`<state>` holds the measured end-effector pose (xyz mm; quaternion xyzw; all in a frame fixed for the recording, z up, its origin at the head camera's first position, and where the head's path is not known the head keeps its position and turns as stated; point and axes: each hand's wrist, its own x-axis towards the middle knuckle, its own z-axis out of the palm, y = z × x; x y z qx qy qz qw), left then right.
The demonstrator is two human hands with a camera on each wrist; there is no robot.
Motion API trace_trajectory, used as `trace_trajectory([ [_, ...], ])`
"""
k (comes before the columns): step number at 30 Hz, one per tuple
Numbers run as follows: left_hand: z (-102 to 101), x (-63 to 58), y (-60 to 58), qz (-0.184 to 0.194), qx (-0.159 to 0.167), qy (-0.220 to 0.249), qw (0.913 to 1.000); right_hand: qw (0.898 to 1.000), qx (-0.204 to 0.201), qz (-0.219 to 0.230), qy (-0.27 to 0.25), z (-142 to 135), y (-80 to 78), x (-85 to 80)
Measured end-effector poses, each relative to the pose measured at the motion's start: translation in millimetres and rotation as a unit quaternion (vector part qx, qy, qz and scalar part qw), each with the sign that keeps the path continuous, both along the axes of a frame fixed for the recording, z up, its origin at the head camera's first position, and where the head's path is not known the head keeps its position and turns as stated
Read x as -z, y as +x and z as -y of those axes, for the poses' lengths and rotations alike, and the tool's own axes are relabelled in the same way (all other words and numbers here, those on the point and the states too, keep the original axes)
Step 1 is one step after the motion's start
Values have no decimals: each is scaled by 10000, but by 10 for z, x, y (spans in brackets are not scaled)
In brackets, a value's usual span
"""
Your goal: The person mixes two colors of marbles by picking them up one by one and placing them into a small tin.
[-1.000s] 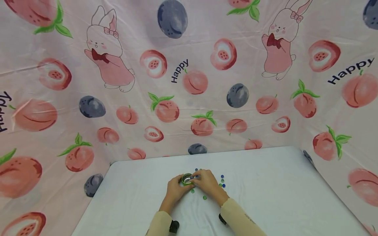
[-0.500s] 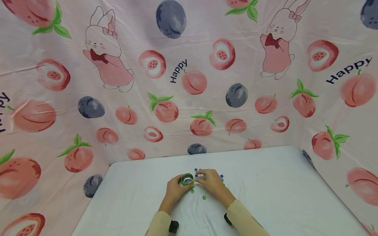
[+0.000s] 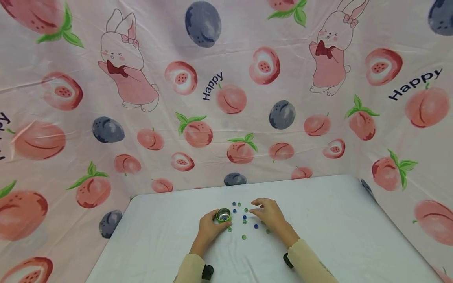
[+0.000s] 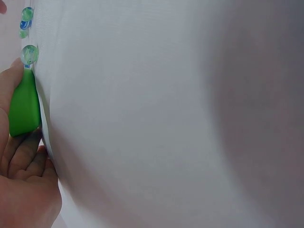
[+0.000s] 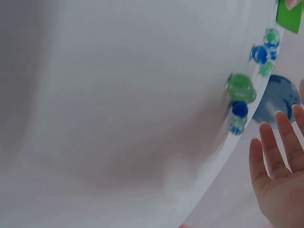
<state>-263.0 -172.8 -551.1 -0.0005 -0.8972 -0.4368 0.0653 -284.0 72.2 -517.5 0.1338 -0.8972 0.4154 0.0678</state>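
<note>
My left hand grips a small cup, green outside and shiny metal inside, standing upright on the table. A blue marble shows at the bottom of it. My right hand is to the cup's right, just above the cloth, with thumb and fingers apart and nothing visible between them. Close to its fingertips lies a green marble. In the right wrist view, the fingers of that hand are extended and spread. Below and left lie a blue marble and another blue marble.
Several more green and blue marbles lie scattered, among them a green marble in front and a blue marble behind. A white cloth covers the table. A fruit-and-rabbit printed curtain surrounds it. A dark object lies at the far right edge.
My right hand has moved away from the cup's mouth to the right, letting go of what it pinched there. A blue marble now shows in the cup. My left hand stays on the cup.
</note>
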Motion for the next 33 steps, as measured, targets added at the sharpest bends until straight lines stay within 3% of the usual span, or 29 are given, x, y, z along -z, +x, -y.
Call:
trace_trajectory([
  [12,-3,-40,41,25,4,9,10000,9988,428,208,-85,-278,-11,36],
  [18,5,-23,49,70,24,30,10000,9992,353,186,79,-381,-52,85],
  [26,11,-21,32,-71,91,-25,9999,9974,276,609,274,-423,-105,141],
  [33,14,-3,18,-52,71,-27,10000,9976,193,549,384,-418,-124,152],
])
